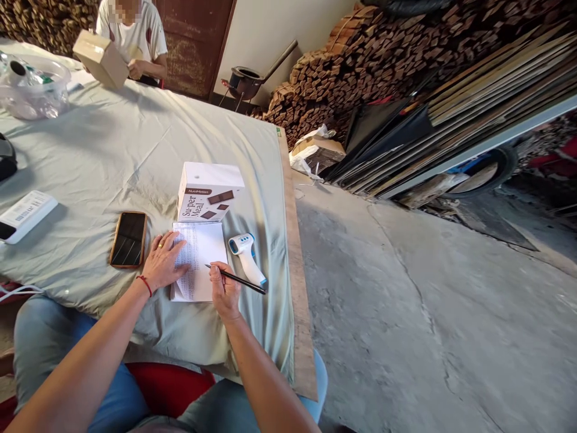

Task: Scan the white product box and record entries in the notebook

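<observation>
Pale tablecloth (94, 156) with "NutriMotion Super Meal" box (210, 195) beyond handwritten page (199, 249)

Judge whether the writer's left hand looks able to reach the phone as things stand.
Likely yes: the phone lies just beside the left hand, only tablecloth showing between them, though that hand rests on the paper.

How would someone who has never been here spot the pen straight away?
On the cloth-covered table, find the white page under the person's left hand. The pen is in the right hand, near the page's right edge: slim, straight and black, unlike the chunky white-and-blue gun-shaped device beside it.
</observation>
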Demonstrator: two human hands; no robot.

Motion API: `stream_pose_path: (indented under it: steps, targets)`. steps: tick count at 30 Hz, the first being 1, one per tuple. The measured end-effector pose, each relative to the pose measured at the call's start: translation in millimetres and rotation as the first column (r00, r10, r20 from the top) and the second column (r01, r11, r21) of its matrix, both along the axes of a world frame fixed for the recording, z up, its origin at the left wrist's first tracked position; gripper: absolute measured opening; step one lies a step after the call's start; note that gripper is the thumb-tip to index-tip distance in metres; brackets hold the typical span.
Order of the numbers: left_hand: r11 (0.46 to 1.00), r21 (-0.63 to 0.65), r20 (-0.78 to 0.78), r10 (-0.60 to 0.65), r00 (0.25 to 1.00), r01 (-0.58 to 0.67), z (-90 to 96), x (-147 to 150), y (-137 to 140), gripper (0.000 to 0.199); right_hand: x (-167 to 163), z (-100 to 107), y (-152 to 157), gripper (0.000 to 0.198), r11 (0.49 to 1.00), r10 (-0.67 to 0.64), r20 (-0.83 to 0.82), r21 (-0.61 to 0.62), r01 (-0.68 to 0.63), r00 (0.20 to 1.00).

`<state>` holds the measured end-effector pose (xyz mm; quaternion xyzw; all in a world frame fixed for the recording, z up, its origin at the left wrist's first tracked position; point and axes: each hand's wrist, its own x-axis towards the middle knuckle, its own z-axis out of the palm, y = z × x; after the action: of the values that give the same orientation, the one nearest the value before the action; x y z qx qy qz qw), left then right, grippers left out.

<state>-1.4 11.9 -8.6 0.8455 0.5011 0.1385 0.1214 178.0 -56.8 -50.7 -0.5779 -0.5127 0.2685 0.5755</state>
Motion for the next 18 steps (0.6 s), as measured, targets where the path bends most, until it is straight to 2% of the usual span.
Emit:
stream_pose_path:
  steps: [7,18]
  targets:
    - [1.0,0.0,0.001,0.013,1.0,-0.013,-0.6,1.0,0.6,0.053,0.6,-7.8,1.9,0.02,0.999,0.019,0.015,-0.027,-0.018,1.0]
    - [1.0,0.015,0.025,0.009,1.0,-0.01,-1.9,0.5,1.2,0.054,-0.3,-5.8,1.7,0.022,1.0,-0.019,0.005,-0.014,0.019,1.0]
